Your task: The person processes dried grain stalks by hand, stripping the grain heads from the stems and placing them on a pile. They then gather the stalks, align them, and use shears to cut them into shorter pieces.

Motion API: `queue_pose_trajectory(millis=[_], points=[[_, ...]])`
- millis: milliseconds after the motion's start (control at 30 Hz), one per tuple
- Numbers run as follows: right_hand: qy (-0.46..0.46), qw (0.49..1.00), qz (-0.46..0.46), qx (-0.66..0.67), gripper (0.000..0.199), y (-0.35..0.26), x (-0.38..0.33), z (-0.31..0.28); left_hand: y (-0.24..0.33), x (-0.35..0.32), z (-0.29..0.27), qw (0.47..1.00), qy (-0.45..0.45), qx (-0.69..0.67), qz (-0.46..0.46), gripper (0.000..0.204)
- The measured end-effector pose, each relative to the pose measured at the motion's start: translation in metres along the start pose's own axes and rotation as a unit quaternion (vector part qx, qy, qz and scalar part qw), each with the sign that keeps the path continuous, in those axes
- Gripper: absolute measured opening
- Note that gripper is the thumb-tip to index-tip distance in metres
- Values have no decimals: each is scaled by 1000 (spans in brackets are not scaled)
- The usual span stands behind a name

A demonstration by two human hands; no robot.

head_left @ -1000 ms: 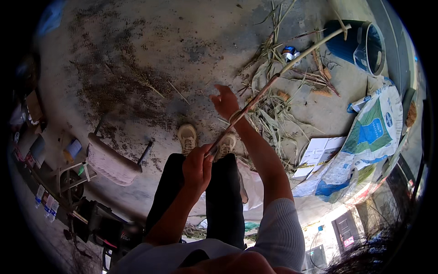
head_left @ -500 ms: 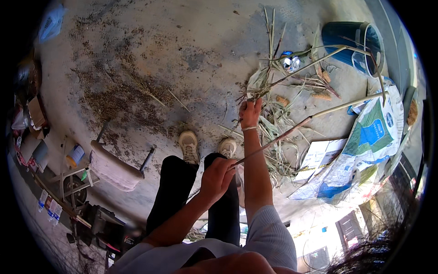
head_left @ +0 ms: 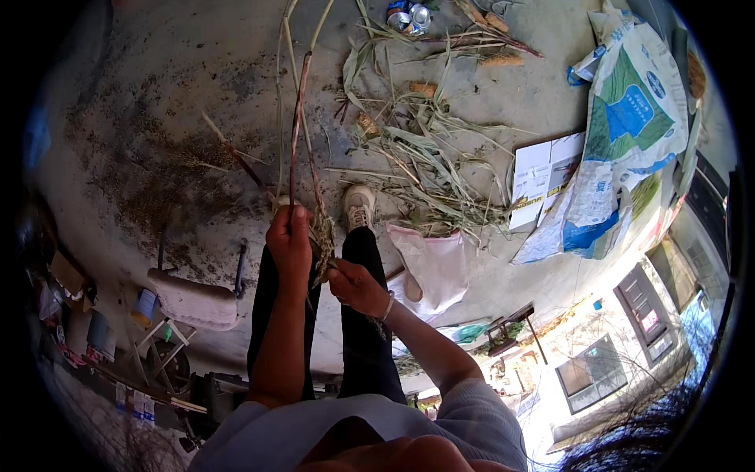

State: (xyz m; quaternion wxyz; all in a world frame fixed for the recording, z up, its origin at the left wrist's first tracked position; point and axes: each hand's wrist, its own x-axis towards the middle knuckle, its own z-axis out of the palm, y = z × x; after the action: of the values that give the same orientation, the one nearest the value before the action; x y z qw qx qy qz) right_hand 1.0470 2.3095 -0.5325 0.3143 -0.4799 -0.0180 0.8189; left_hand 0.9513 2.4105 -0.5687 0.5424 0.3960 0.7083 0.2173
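We hold stalk (head_left: 297,118) upright in left hand (head_left: 289,240), fist closed round its lower end. Right hand (head_left: 358,287) pinches husk (head_left: 322,240) just beside, fingers shut on it. Risk, as we judge: brittle stalk may snap if bent; loose leaves underfoot may slip. Concrete floor (head_left: 157,102) dusty, littered with leaf pile (head_left: 429,157); sacks (head_left: 621,134) at right, cans (head_left: 409,16) beyond.

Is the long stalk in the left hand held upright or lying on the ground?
Off the ground. The left hand grips the stalk at its near end, while the right hand works at its base.
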Motion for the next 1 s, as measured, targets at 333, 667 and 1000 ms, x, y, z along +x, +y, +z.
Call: queue_pose_trajectory(millis=[333,667,1000], points=[[82,992,68,73,26,-19,-61,44,-5,-14,-5,989,70,-123,-38,41],[88,993,70,-38,24,12,-106,24,-12,-7,-21,984,-26,-173,-37,42],[45,938,-164,-303,20,27,-42,71,-30,-1,-67,947,48,-308,-80,43]])
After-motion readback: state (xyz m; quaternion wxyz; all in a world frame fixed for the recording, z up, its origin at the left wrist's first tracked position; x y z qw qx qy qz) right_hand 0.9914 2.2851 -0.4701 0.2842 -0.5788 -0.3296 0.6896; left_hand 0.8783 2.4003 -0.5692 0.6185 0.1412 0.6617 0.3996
